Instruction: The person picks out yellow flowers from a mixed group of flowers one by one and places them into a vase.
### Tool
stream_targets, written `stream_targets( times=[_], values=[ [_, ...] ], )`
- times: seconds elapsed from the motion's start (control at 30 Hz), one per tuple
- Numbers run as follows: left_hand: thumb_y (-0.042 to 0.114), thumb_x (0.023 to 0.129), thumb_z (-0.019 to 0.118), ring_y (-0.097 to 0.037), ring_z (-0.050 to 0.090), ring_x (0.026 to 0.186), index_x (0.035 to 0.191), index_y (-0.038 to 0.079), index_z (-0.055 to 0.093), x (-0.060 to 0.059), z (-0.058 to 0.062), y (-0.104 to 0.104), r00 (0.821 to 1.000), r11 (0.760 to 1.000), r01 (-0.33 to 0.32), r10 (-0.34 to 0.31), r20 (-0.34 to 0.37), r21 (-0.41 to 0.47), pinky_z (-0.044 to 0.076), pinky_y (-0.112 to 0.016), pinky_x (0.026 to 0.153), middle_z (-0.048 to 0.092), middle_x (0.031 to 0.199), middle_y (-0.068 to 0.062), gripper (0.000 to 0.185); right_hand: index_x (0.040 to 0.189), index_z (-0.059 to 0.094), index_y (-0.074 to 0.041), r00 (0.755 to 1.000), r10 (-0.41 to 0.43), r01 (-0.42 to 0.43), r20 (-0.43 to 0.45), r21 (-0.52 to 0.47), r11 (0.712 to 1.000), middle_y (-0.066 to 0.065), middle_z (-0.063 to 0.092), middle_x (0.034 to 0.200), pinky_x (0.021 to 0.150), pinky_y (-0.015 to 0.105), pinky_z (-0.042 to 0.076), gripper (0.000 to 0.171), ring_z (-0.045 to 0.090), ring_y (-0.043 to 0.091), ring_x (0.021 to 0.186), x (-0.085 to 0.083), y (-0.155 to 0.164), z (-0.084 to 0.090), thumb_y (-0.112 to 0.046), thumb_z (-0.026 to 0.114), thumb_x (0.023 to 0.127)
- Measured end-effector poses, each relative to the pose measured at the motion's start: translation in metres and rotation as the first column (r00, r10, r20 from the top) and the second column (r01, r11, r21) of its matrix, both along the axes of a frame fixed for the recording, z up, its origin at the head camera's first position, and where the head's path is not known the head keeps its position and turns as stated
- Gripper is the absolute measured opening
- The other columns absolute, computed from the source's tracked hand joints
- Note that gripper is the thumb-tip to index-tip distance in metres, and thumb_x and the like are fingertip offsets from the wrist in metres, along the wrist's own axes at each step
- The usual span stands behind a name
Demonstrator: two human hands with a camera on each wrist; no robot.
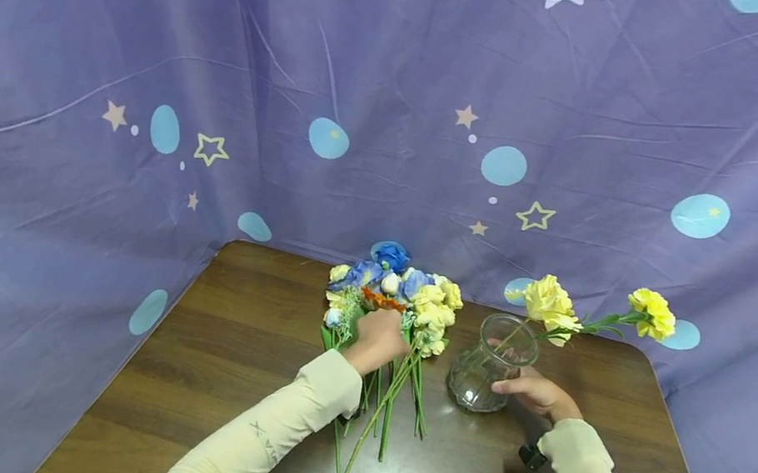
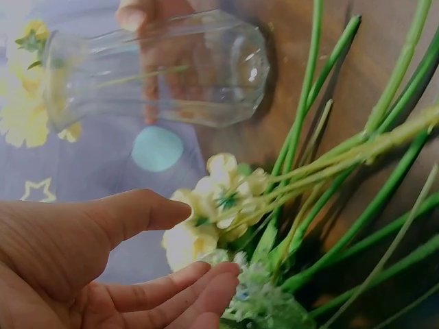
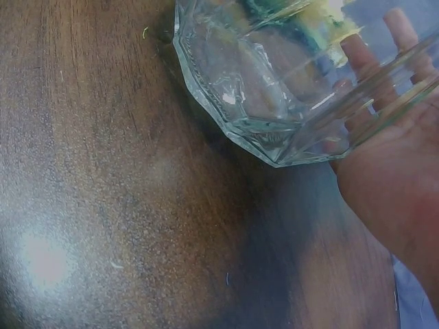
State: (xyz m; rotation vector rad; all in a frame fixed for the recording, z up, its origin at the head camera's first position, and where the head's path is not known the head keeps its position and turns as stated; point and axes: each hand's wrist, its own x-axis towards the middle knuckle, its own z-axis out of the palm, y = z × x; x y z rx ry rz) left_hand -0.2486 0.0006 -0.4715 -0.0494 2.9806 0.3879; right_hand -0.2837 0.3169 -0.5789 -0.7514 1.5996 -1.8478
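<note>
The glass vase (image 1: 492, 364) stands on the wooden surface (image 1: 232, 380) with two yellow flowers (image 1: 550, 301) leaning out of it. The right hand (image 1: 537, 395) holds its side, fingers (image 3: 357, 51) lying against the glass. Left of the vase lies a bunch of flowers (image 1: 392, 290); the left hand (image 1: 376, 342) rests on it, fingers (image 2: 158, 291) relaxed and slightly apart.
</note>
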Motion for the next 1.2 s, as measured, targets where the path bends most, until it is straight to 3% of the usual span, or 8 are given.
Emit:
stream_targets(
  times=[0.13,0.3,0.53,0.57,0.67,0.77,0.87,1.2],
  values=[
    [0.043,0.081,0.085,-0.021,0.067,0.066,0.072,0.015,0.067,0.003,-0.01,0.008,0.999,0.999,0.031,-0.03,0.022,-0.028,0.052,-0.033,0.055,0.071,0.074,-0.004,0.035,0.138,0.045,-0.032,1.0,0.0,0.0,-0.01,-0.004,1.0,-0.015,0.063,0.133,0.102,0.021,0.046,0.068,0.062,0.005,0.121,-0.001,0.0,-0.001,0.008,0.063,0.086],
    [0.037,0.082,0.086,-0.014,0.055,0.052,0.065,0.013,0.064,0.007,-0.018,0.017,0.998,0.999,0.048,-0.047,0.045,-0.024,0.042,-0.029,0.046,0.062,0.061,-0.001,0.036,0.139,0.045,-0.032,1.0,-0.005,0.005,-0.019,-0.002,1.0,-0.016,0.062,0.134,0.103,0.02,0.045,0.069,0.061,0.004,0.121,-0.001,0.0,-0.002,0.007,0.064,0.086],
    [0.019,0.087,0.078,-0.013,0.056,0.055,0.074,0.011,0.07,0.004,-0.031,0.028,0.992,0.998,0.01,-0.003,0.123,-0.059,0.046,-0.027,0.049,0.068,0.07,-0.005,0.018,0.139,0.044,-0.032,0.999,-0.027,0.028,-0.023,0.026,0.999,-0.016,0.058,0.134,0.103,0.022,0.044,0.069,0.06,0.004,0.122,-0.003,0.001,-0.006,0.005,0.065,0.085],
    [0.017,0.088,0.075,-0.013,0.058,0.057,0.075,0.013,0.07,0.001,-0.044,0.03,0.994,0.996,0.011,-0.002,0.106,-0.085,0.047,-0.027,0.049,0.069,0.072,-0.005,0.014,0.14,0.044,-0.032,0.999,-0.03,0.03,-0.025,0.032,0.999,-0.015,0.057,0.135,0.103,0.022,0.044,0.069,0.06,0.004,0.122,-0.003,0.002,-0.006,0.005,0.065,0.085],
    [0.013,0.088,0.072,-0.015,0.064,0.062,0.077,0.012,0.073,0.003,-0.051,0.032,0.996,0.993,0.015,-0.004,0.092,-0.115,0.052,-0.028,0.051,0.073,0.08,-0.007,0.012,0.14,0.045,-0.032,0.999,-0.035,0.036,-0.028,0.044,0.998,-0.015,0.056,0.135,0.104,0.022,0.044,0.069,0.059,0.005,0.122,-0.004,0.003,-0.007,0.004,0.066,0.085],
    [0.011,0.087,0.073,-0.018,0.067,0.067,0.072,0.012,0.071,0.008,-0.054,0.031,0.998,0.992,0.025,-0.018,0.055,-0.123,0.053,-0.029,0.053,0.074,0.082,-0.007,0.015,0.14,0.044,-0.032,0.999,-0.035,0.036,-0.022,0.045,0.998,-0.015,0.056,0.136,0.104,0.022,0.044,0.069,0.06,0.005,0.123,-0.004,0.003,-0.008,0.004,0.065,0.085],
    [0.009,0.087,0.073,-0.019,0.068,0.068,0.069,0.011,0.068,0.015,-0.048,0.029,0.999,0.995,0.025,-0.022,0.035,-0.096,0.053,-0.03,0.053,0.074,0.081,-0.008,0.019,0.14,0.044,-0.032,0.999,-0.031,0.032,-0.017,0.041,0.999,-0.015,0.058,0.135,0.103,0.023,0.044,0.069,0.06,0.005,0.122,-0.004,0.003,-0.007,0.005,0.064,0.085],
    [0.011,0.082,0.077,-0.02,0.069,0.067,0.069,0.013,0.068,0.011,-0.059,0.025,1.0,0.998,0.006,-0.005,0.012,-0.059,0.054,-0.034,0.054,0.074,0.082,-0.008,0.016,0.139,0.044,-0.033,0.999,-0.027,0.027,-0.021,0.022,0.999,-0.016,0.059,0.135,0.103,0.021,0.044,0.07,0.06,0.004,0.123,0.0,0.0,-0.003,0.007,0.064,0.084]
  ],
)
